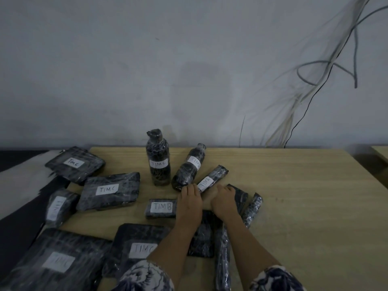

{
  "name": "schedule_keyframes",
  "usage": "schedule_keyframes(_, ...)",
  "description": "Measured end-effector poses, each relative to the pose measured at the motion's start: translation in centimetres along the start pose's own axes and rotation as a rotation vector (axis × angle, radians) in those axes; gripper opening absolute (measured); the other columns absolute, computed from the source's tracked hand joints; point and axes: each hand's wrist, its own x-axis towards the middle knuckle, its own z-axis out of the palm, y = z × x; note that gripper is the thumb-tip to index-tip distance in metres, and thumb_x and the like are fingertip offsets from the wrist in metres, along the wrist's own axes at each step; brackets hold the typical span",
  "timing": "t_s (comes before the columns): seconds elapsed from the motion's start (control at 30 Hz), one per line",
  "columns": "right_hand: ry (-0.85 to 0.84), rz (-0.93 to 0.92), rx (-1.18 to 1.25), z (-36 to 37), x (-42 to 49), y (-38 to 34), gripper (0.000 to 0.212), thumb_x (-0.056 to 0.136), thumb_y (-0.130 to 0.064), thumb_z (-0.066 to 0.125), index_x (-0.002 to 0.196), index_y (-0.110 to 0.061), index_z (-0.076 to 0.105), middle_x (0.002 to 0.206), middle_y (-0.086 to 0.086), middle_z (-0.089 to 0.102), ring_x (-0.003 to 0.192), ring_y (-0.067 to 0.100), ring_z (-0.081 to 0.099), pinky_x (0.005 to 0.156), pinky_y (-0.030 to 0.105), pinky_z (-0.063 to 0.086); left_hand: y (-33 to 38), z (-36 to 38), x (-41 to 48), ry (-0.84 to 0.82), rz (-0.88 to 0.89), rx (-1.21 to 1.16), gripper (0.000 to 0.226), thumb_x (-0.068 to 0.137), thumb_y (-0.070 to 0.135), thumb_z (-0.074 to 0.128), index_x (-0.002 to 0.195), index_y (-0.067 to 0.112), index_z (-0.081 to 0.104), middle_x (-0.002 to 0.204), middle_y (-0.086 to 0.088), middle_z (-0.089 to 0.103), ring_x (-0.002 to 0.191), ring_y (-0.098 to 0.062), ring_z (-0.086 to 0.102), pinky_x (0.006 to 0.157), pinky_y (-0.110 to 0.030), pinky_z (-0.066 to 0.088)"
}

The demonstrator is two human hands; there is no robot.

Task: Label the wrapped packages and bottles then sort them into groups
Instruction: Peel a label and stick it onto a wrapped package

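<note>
Two hands rest among wrapped packs on the table (304,196).

The left hand (190,203) lies palm down. Its fingertips are at the near end of the TIMA roll (212,179), just by the base of a bottle (188,169). The right hand (223,201) lies palm down with its fingers on a dark pack (240,195). I cannot tell if either hand grips. A TIMC bottle (158,158) stands behind. The TIMB pack (161,207) is just left of the left hand. TIMC packs (108,191) lie further left.
</note>
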Motion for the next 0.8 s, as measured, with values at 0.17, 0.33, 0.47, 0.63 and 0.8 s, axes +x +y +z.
schedule_keyframes(0.17, 0.006, 0.004, 0.026, -0.6, -0.8, -1.6, 0.019, 0.086, -0.009, 0.047, 0.101, -0.007, 0.058, 0.117, 0.013, 0.058, 0.12, 0.026, 0.045, 0.112, 0.032, 0.016, -0.8, -0.9, -1.4, 0.029, 0.073, -0.005, 0.042, 0.073, 0.02, 0.044, 0.101, -0.002, 0.066, 0.092, -0.014, 0.069, 0.084, -0.027, 0.063, 0.064, -0.03, 0.055)
schedule_keyframes(0.33, 0.118, -0.005, 0.085, -1.5, -2.9, -5.9, 0.04, 0.093, -0.015, 0.038, 0.127, 0.004, 0.046, 0.13, 0.019, 0.051, 0.127, 0.034, 0.039, 0.112, 0.037, 0.023, -4.4, -3.7, -3.6, -0.022, -0.003, -0.039, 0.05, 0.081, 0.026, 0.039, 0.115, -0.001, 0.063, 0.108, -0.015, 0.067, 0.095, -0.027, 0.065, 0.077, -0.031, 0.054)
schedule_keyframes(0.47, 0.18, -0.043, 0.041, -0.2, -6.3, -12.0, 0.04, 0.092, -0.017, 0.039, 0.126, 0.001, 0.048, 0.126, 0.018, 0.053, 0.122, 0.036, 0.041, 0.108, 0.039, 0.025, -10.3, -5.0, -6.7, 0.016, -0.046, -0.02, 0.053, 0.099, 0.031, 0.036, 0.143, 0.003, 0.025, 0.146, -0.015, 0.03, 0.135, -0.03, 0.028, 0.109, -0.036, 0.027)
schedule_keyframes(0.63, 0.262, -0.068, 0.003, 2.6, -10.4, -21.4, 0.021, 0.085, -0.012, 0.056, 0.1, 0.0, 0.064, 0.106, 0.018, 0.062, 0.106, 0.033, 0.055, 0.103, 0.042, 0.033, -20.2, -6.7, -11.7, 0.039, 0.001, 0.036, 0.054, 0.098, 0.033, 0.036, 0.143, 0.005, 0.024, 0.146, -0.013, 0.029, 0.135, -0.028, 0.026, 0.109, -0.034, 0.026)
schedule_keyframes(0.8, 0.203, -0.075, 0.106, 6.6, -13.2, -30.7, 0.033, 0.094, -0.013, 0.039, 0.124, -0.006, 0.05, 0.125, 0.013, 0.054, 0.122, 0.03, 0.04, 0.107, 0.035, 0.025, -30.2, -8.2, -16.5, 0.077, -0.03, 0.063, 0.048, 0.097, 0.034, 0.038, 0.136, 0.007, 0.032, 0.137, -0.01, 0.037, 0.127, -0.026, 0.034, 0.1, -0.031, 0.033)
